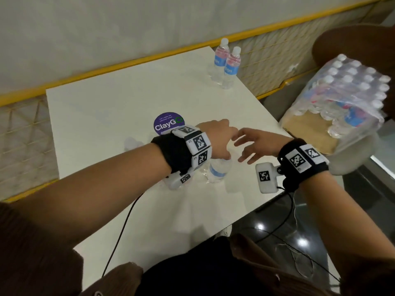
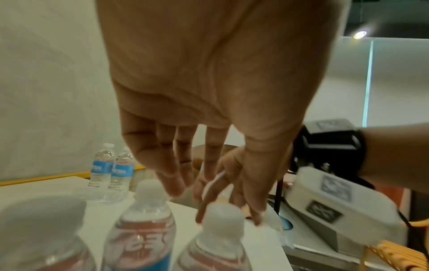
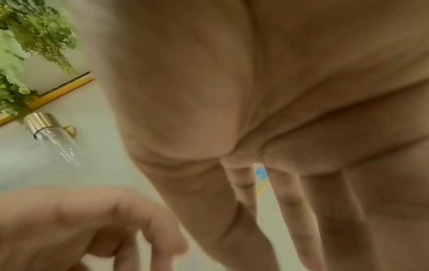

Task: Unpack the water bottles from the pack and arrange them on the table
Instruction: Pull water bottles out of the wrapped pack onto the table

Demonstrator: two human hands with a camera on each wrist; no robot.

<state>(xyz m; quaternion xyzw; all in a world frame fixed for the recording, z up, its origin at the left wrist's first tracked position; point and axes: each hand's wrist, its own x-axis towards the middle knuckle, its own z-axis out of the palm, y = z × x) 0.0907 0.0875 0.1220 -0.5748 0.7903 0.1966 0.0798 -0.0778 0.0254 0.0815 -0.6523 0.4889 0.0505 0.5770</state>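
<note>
Two water bottles (image 1: 226, 63) (image 2: 111, 170) with blue and pink labels stand upright at the far right corner of the white table (image 1: 106, 114). My left hand (image 1: 215, 133) (image 2: 185, 174) hovers with straight fingers just above three more upright bottles (image 2: 144, 220); the head view shows only one of them (image 1: 219, 170) under my wrist. My right hand (image 1: 252, 144) (image 3: 255, 91) floats beside the left, fingers spread, holding nothing. The shrink-wrapped pack of bottles (image 1: 346, 97) sits off the table to the right, its plastic torn open.
A purple round sticker (image 1: 168, 123) lies mid-table behind my left hand. A yellow rail (image 1: 128, 60) runs along the wall. A brown chair (image 1: 352, 45) stands behind the pack. A black cable (image 1: 124, 227) crosses the near table edge.
</note>
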